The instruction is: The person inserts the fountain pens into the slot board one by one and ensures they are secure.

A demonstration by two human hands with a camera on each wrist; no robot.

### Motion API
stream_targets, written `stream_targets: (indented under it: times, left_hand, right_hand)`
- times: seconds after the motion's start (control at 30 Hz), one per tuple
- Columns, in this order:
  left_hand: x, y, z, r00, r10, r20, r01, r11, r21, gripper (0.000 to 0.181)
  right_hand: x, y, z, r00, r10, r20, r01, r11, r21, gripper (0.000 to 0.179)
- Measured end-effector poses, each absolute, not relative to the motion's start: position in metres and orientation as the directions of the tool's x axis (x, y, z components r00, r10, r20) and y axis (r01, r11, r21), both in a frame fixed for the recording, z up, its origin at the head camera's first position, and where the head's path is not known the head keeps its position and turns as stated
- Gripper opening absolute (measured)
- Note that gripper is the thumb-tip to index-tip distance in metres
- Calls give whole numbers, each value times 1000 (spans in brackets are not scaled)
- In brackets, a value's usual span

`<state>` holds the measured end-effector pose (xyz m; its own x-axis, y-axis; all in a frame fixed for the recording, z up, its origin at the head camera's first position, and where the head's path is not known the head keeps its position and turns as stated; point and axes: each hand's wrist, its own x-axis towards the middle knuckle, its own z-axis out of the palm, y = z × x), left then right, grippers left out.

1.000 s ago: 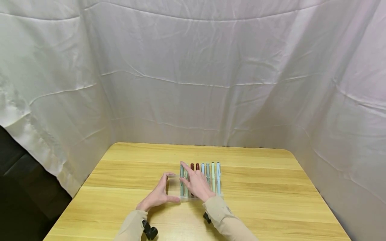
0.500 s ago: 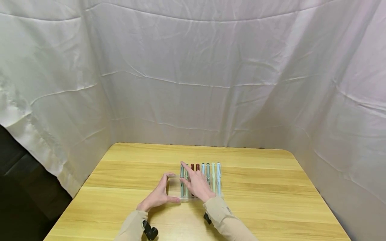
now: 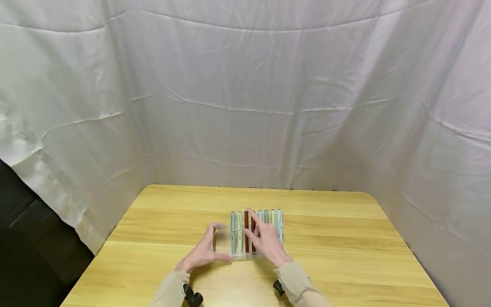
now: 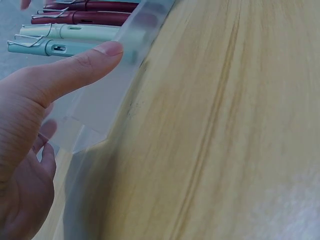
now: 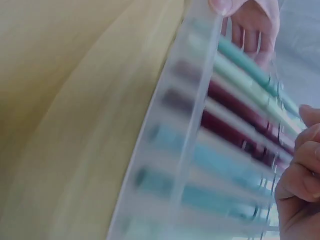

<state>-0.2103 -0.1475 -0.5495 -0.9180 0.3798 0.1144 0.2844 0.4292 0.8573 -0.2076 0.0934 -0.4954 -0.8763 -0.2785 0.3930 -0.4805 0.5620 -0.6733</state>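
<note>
A clear plastic pen tray (image 3: 244, 257) holds a row of capped pens with metal clips. From the left come a grey-green pen (image 3: 233, 238), a pale green pen (image 3: 239, 241) and two dark red pens (image 3: 246, 234); blue, grey-green and pale green ones follow to the right. My left hand (image 3: 202, 254) grips the tray's left end, thumb (image 4: 85, 70) on the front wall, other fingers round the back. Over the dark red pens is my right hand (image 3: 270, 244), index finger and thumb extended. In the right wrist view its other fingers (image 5: 302, 175) look loosely bent, with nothing held.
The tray sits on a wood-grain table (image 3: 337, 251). Pale curtains (image 3: 238, 98) hang behind it and at both sides. A dark surface (image 3: 30, 238) shows at the far left. A black wrist camera (image 3: 193, 297) is strapped at the left cuff.
My right hand has moved right, from over the leftmost pens to over the dark red ones, uncovering the left pens. The left hand keeps its grip on the tray.
</note>
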Motion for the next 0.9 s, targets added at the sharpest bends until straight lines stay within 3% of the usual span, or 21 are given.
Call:
stream_targets:
  times: [0.37, 0.57, 0.9]
  left_hand:
    - [-213, -147, -550, -905, 395, 157, 324, 402, 856, 117]
    - [-213, -148, -552, -901, 388, 194, 346, 373, 861, 124]
    - [-211, -147, -545, -921, 324, 218, 346, 417, 841, 121]
  right_hand:
    - [-212, 144, -504, -817, -138, 559, -545, 500, -673, 63]
    - [-213, 168, -511, -828, -97, 552, -515, 518, -682, 67]
    - [-214, 191, -520, -811, -48, 583, -498, 581, -644, 63]
